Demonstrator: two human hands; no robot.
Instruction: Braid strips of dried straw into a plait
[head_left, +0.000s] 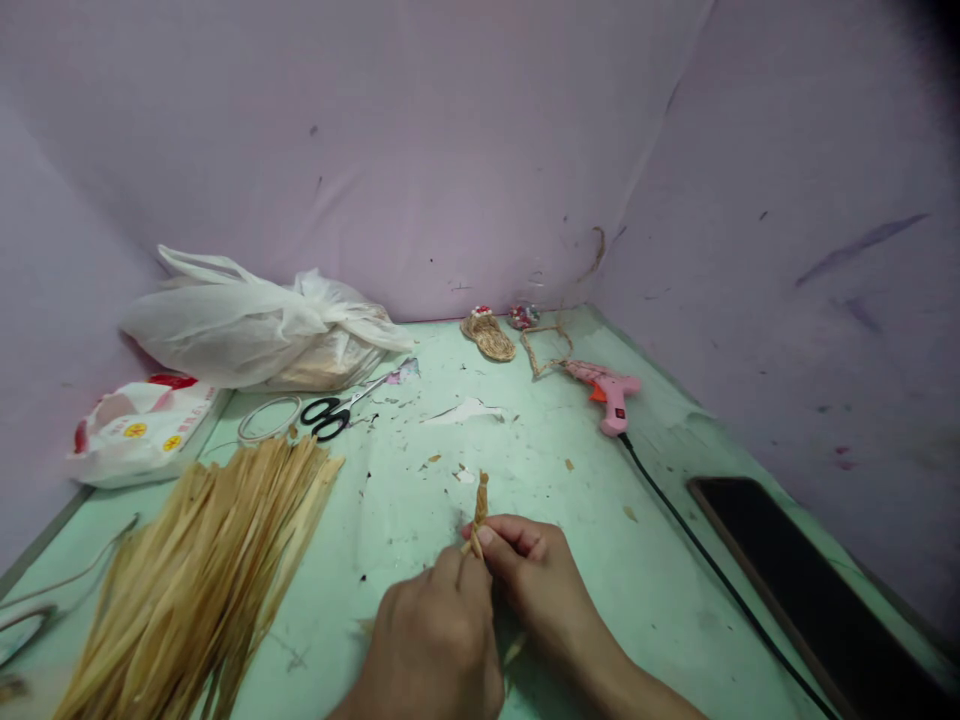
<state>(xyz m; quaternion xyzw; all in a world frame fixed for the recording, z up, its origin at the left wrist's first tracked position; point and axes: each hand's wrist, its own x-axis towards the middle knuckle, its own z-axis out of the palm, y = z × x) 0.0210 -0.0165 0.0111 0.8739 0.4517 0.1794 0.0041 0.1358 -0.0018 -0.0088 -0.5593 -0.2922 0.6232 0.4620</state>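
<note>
A short braided strip of tan straw (pixel 481 494) stands up between my two hands at the lower middle of the view. My right hand (pixel 536 565) is closed in a pinch on the braid, thumb and forefinger just below its upper part. Close against it on the left, my left hand (pixel 439 630) is closed with its back to the camera, on the lower strands of the same braid. Its fingertips are mostly hidden. Pale strand ends show beneath the hands. A bundle of long dry straw strips (pixel 202 570) lies to the left.
Behind the bundle lie black-handled scissors (pixel 330 415), a wire coil (pixel 268 420), a white plastic bag (pixel 262 330) and a tissue pack (pixel 142 430). A small woven piece (pixel 491 338) sits at the back. A pink glue gun (pixel 611 390) and a phone (pixel 810 600) are right.
</note>
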